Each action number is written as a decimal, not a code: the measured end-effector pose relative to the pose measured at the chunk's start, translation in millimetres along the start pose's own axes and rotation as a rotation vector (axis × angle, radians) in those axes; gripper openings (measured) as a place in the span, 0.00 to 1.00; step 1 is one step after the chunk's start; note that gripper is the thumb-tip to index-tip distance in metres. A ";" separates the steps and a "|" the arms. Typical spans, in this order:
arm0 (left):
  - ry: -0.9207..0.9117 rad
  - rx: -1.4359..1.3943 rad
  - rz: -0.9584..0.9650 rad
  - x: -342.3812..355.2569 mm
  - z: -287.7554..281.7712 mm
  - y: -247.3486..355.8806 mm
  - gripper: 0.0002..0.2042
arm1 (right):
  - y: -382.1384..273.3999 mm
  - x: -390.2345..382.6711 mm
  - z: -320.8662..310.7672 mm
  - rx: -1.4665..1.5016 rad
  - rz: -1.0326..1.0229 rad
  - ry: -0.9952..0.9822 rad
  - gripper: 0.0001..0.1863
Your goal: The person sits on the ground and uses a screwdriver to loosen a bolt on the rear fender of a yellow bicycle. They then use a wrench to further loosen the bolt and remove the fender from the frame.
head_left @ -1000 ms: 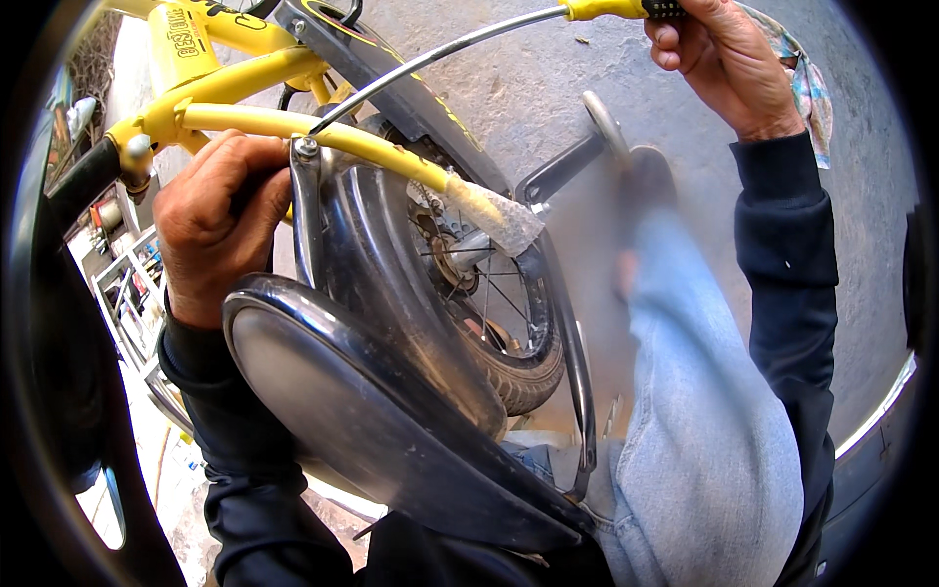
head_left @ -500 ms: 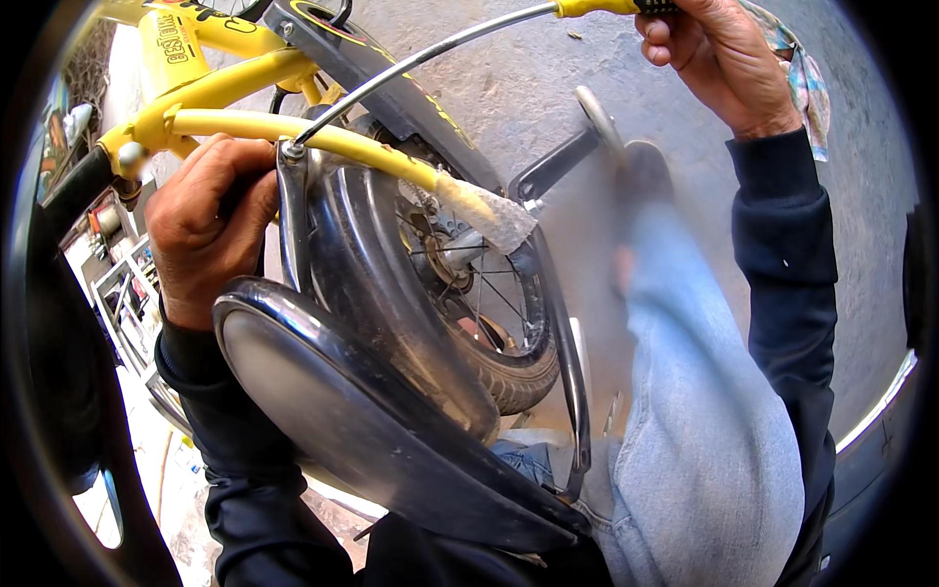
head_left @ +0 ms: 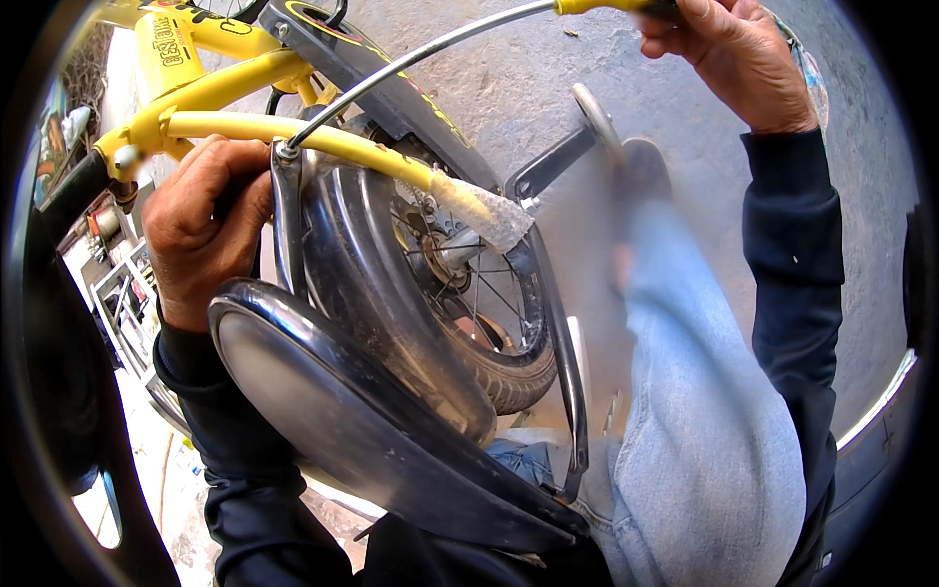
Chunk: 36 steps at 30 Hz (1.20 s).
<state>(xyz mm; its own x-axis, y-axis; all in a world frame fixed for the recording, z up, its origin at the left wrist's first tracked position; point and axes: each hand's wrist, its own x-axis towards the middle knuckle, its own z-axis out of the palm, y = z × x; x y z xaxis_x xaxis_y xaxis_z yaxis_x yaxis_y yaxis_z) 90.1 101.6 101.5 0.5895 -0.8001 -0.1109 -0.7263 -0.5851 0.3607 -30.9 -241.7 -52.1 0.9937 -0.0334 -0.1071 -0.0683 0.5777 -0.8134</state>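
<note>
Grey concrete floor point(head_left: 675, 88), small debris, no clutter

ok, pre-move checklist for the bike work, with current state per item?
1. Left hand gripping the yellow frame tube beside the rear wheel: ok.
2. Right hand closed on the yellow-sleeved end of the metal rod: ok.
3. Rod's lower end seated at the fastener by the left hand: cannot tell.
4. Fingers clear of the spokes: ok.
5. Black mudguard sitting evenly over the tyre: cannot tell.
6. Saddle braced against the person's lap: ok.
</note>
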 end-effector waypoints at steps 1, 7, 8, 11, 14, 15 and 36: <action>-0.002 0.005 -0.006 -0.3 -0.3 0.5 0.05 | -4.7 1.8 0.5 -0.015 -0.006 -0.028 0.21; -0.016 0.041 0.033 4.4 -1.9 3.9 0.05 | -17.5 17.2 -2.6 -0.065 0.006 -0.085 0.22; -0.021 0.040 0.032 5.2 -1.7 4.3 0.05 | -18.2 18.9 -3.2 -0.070 0.008 -0.088 0.21; 0.016 0.073 0.064 6.9 2.7 3.8 0.05 | -21.2 20.1 -4.2 -0.133 -0.001 -0.082 0.20; 0.002 0.094 0.026 8.2 3.0 9.9 0.06 | -22.8 18.8 -2.6 -0.151 -0.042 -0.100 0.19; -0.001 0.109 0.028 8.1 3.1 10.1 0.06 | -23.4 18.9 -1.8 -0.154 -0.036 -0.100 0.18; 0.014 0.224 0.111 11.4 1.7 6.1 0.08 | -24.5 23.1 2.1 -0.044 0.000 -0.086 0.14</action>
<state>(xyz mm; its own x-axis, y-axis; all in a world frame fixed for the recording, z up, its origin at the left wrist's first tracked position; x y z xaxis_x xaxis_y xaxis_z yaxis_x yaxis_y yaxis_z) 91.8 88.7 100.9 0.5053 -0.8602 -0.0683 -0.8463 -0.5095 0.1557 -6.0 -254.9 -33.5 0.9975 0.0381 -0.0590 -0.0702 0.5415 -0.8377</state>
